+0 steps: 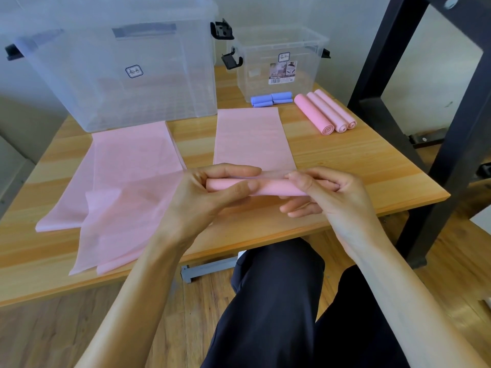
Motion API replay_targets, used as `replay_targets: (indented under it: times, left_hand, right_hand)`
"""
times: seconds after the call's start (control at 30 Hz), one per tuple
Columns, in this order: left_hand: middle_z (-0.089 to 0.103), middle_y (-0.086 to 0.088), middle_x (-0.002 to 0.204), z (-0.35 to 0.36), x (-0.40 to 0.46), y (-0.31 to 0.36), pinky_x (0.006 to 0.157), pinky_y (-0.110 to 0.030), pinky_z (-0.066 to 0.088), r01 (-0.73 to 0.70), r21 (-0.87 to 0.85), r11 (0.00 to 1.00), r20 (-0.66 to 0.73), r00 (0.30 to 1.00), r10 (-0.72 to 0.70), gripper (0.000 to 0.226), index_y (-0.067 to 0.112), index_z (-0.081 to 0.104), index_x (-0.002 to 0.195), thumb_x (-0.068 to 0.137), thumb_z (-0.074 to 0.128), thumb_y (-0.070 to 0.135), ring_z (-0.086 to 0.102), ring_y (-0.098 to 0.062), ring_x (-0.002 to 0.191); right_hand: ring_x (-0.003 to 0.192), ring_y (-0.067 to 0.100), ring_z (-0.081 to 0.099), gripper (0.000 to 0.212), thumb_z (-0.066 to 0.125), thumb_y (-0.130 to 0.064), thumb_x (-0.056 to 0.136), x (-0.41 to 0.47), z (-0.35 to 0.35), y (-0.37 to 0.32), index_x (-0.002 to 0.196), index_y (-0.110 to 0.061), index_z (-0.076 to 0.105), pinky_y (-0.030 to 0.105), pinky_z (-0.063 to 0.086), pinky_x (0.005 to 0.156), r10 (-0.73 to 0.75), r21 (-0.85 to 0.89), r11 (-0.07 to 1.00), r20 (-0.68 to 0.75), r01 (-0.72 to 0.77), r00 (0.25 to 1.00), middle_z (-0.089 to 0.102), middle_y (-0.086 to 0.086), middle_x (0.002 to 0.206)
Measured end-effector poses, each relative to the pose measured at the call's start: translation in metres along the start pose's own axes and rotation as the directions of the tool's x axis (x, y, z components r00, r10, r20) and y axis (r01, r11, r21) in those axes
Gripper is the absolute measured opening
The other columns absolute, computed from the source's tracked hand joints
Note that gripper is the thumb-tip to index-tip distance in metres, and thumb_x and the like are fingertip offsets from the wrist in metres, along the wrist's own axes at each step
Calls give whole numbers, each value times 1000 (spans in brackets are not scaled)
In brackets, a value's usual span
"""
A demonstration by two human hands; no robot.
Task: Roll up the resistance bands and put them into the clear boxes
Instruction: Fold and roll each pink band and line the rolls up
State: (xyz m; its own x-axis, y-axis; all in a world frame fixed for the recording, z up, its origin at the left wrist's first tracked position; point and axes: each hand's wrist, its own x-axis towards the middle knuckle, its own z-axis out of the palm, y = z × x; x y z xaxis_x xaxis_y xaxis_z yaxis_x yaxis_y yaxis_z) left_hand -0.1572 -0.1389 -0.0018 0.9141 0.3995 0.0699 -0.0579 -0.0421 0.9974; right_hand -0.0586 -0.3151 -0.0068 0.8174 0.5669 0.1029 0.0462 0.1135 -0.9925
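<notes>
Both hands' curled fingers (pixel 233 188) around smooth pink cylindrical roll (pixel 268 187) of thin band (pixel 252 139).

On the table (pixel 345 160), flat bands (pixel 127 166) lie before the large box (pixel 119 75); finished rolls (pixel 325 112) apparently beside the small box (pixel 279 62).

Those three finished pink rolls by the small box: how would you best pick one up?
Grip a pink roll around its middle, coming from above. The three lie side by side and touching, so start with an outer one, whose long side is free. The hands are busy for now.
</notes>
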Motion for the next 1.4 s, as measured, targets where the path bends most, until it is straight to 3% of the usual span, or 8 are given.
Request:
replay_targets:
  times: [0.13, 0.27, 0.57, 0.77, 0.87, 1.0, 1.13, 1.4]
  left_hand:
    - [77, 1, 95, 0, 7, 6, 73, -25, 59, -5, -28, 1000, -19, 1000, 5, 18, 18, 79, 89, 71, 74, 19, 72, -15, 90]
    - [77, 1, 97, -1, 11, 9, 74, -26, 59, -5, -13, 1000, -15, 1000, 4, 22, 18, 78, 93, 72, 73, 21, 73, -16, 90]
    - [77, 2, 93, -3, 21, 10, 75, -25, 59, -23, -15, 1000, 47, 999, 23, 21, 22, 80, 87, 67, 76, 22, 72, -16, 90]
    - [77, -2, 94, -2, 27, 3, 83, -30, 60, -28, -7, 1000, 15, 999, 29, 23, 21, 80, 88, 65, 78, 22, 71, -18, 89]
    - [77, -4, 94, 0, 31, 0, 78, -27, 59, -17, -49, 999, -50, 999, 15, 19, 19, 80, 87, 68, 77, 20, 72, -17, 89]
    - [77, -4, 92, -1, 40, 2, 72, -24, 59, 13, -49, 999, -94, 995, -17, 14, 14, 79, 85, 73, 76, 21, 73, -18, 86]
    - [77, -4, 93, -3, 47, 4, 72, -25, 59, 15, -18, 1000, -72, 997, -16, 17, 11, 78, 88, 75, 75, 22, 73, -18, 87]
    - [77, 1, 90, -2, 51, -4, 79, -27, 59, -16, -93, 995, -41, 999, 12, 15, 23, 81, 79, 64, 78, 24, 72, -15, 89]
  right_hand:
    - [76, 28, 75, 27, 74, -18, 78, 6, 0, -2, 104, -14, 73, 31, 62, 65, -21, 43, 999, 57, 19, 998, 76, 8, 91]
    - [74, 27, 75, 22, 73, -10, 77, 11, -1, -1, 100, -10, 74, 29, 61, 64, -80, 56, 995, 51, 78, 995, 76, 9, 86]
    - [60, 29, 72, 21, 72, -26, 76, 17, 1, -2, 91, -12, 76, 28, 59, 53, -53, 37, 998, -28, 54, 998, 76, 10, 83]
    - [55, 28, 70, 27, 67, -33, 83, 25, 1, 3, 92, -9, 75, 28, 57, 50, 2, 22, 1000, -49, -1, 999, 74, 15, 75]
    - [63, 29, 73, 32, 70, -35, 78, 30, -1, 4, 100, -12, 74, 29, 59, 56, 31, 68, 997, 16, -32, 999, 75, 16, 82]
    - [79, 29, 74, 36, 73, -14, 75, 39, -3, 9, 111, -14, 71, 29, 60, 66, -17, 89, 996, 107, 7, 994, 76, 12, 92]
    - [71, 26, 74, 24, 72, -12, 77, 48, -1, 13, 101, -10, 73, 27, 59, 63, -53, 129, 991, 42, 47, 998, 75, 9, 87]
    - [53, 25, 69, 22, 70, -27, 79, 57, 2, 17, 91, -8, 74, 27, 57, 50, -52, 86, 995, -47, 56, 998, 73, 15, 74]
